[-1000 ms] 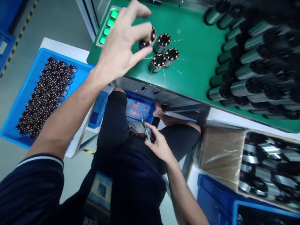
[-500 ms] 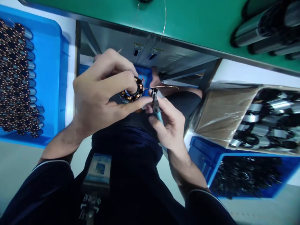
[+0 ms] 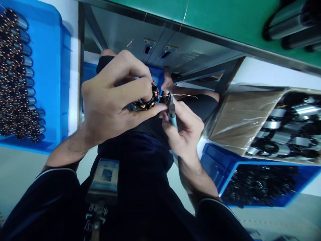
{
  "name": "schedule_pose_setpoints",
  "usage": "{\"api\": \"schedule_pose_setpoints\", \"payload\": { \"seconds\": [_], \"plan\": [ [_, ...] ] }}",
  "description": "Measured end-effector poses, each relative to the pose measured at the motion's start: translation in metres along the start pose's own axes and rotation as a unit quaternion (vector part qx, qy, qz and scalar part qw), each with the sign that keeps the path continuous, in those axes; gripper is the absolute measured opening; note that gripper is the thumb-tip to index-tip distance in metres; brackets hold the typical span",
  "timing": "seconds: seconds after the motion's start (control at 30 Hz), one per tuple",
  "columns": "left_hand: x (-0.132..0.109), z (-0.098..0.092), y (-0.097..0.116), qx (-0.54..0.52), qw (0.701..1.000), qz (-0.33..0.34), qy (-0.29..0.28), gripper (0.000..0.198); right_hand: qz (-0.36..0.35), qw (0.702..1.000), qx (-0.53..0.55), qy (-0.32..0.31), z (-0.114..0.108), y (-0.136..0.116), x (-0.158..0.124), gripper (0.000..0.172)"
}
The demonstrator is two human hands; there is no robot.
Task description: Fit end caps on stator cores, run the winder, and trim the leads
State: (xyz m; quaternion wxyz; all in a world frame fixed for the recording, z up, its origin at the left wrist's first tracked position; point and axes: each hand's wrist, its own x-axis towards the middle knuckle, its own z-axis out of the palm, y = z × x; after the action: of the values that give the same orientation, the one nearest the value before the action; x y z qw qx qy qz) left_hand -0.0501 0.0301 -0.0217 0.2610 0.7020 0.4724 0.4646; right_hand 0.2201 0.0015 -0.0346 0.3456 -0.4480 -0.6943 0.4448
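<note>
My left hand [image 3: 114,97] is closed round a small copper-wound stator [image 3: 149,99], held over my lap between thumb and fingers. A thin copper lead wire [image 3: 184,96] sticks out of it to the right. My right hand [image 3: 184,132] grips small blue-handled cutters [image 3: 172,113], whose jaws sit at the wire right beside the stator. Both hands meet just below the edge of the green bench [image 3: 225,20].
A blue tray [image 3: 54,67] full of several wound stators lies at left. At right are a cardboard box [image 3: 240,117] of dark cylindrical parts and a blue bin [image 3: 218,164] of black parts. More cylinders [image 3: 288,26] rest on the bench. A small blue bin [image 3: 156,75] sits under the bench.
My left hand lifted a stator off the green bench and brought it down to my lap. My right hand raised the cutters to its lead wire; my view tipped down.
</note>
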Motion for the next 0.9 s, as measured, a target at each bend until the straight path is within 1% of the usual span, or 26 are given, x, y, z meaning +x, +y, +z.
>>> {"api": "schedule_pose_setpoints", "payload": {
  "seconds": [0.1, 0.17, 0.2, 0.27, 0.33, 0.4, 0.5, 0.57, 0.6, 0.67, 0.7, 0.77, 0.83, 0.9],
  "plan": [
    [-0.003, 0.005, -0.006, 0.024, 1.0, -0.01, 0.009, 0.047, 0.017, 0.999, 0.026, -0.012, 0.003, 0.007, 0.004, 0.042],
    [-0.007, 0.01, -0.008, 0.029, 0.998, -0.012, 0.054, 0.05, 0.042, 0.998, 0.045, -0.023, 0.005, 0.016, 0.009, 0.039],
    [-0.008, 0.013, -0.008, 0.01, 0.997, -0.022, 0.079, 0.048, 0.053, 0.997, 0.05, -0.022, 0.006, 0.022, 0.012, 0.039],
    [-0.011, 0.018, -0.008, -0.088, 0.987, -0.079, 0.109, 0.04, 0.061, 0.997, 0.044, -0.008, 0.007, 0.031, 0.018, 0.043],
    [-0.013, 0.022, -0.007, -0.218, 0.958, -0.155, 0.105, 0.029, 0.045, 0.999, 0.015, 0.003, 0.006, 0.037, 0.021, 0.051],
    [-0.014, 0.025, -0.005, -0.311, 0.924, -0.202, 0.096, 0.022, 0.026, 0.999, -0.028, -0.002, 0.004, 0.037, 0.02, 0.062],
    [-0.011, 0.029, 0.001, -0.376, 0.891, -0.238, 0.091, 0.02, 0.036, 0.996, -0.079, -0.019, 0.002, 0.031, 0.016, 0.069],
    [-0.009, 0.034, 0.005, -0.408, 0.877, -0.239, 0.09, 0.018, 0.044, 0.994, -0.098, -0.027, 0.001, 0.025, 0.014, 0.068],
    [-0.008, 0.036, 0.007, -0.421, 0.872, -0.232, 0.09, 0.017, 0.037, 0.993, -0.106, -0.023, 0.001, 0.023, 0.014, 0.067],
    [-0.005, 0.042, 0.009, -0.437, 0.867, -0.224, 0.088, 0.014, 0.015, 0.992, -0.126, -0.013, 0.001, 0.021, 0.015, 0.063],
    [-0.004, 0.044, 0.01, -0.434, 0.868, -0.223, 0.092, 0.016, 0.006, 0.991, -0.133, -0.004, 0.002, 0.021, 0.016, 0.06],
    [-0.002, 0.048, 0.01, -0.412, 0.877, -0.228, 0.098, 0.029, -0.001, 0.992, -0.126, 0.009, 0.003, 0.022, 0.017, 0.057],
    [-0.001, 0.05, 0.01, -0.38, 0.891, -0.226, 0.105, 0.045, 0.007, 0.995, -0.096, 0.008, 0.005, 0.024, 0.017, 0.06],
    [-0.002, 0.051, 0.009, -0.352, 0.902, -0.231, 0.101, 0.055, 0.015, 0.996, -0.083, 0.012, 0.006, 0.023, 0.015, 0.061]
  ]
}}
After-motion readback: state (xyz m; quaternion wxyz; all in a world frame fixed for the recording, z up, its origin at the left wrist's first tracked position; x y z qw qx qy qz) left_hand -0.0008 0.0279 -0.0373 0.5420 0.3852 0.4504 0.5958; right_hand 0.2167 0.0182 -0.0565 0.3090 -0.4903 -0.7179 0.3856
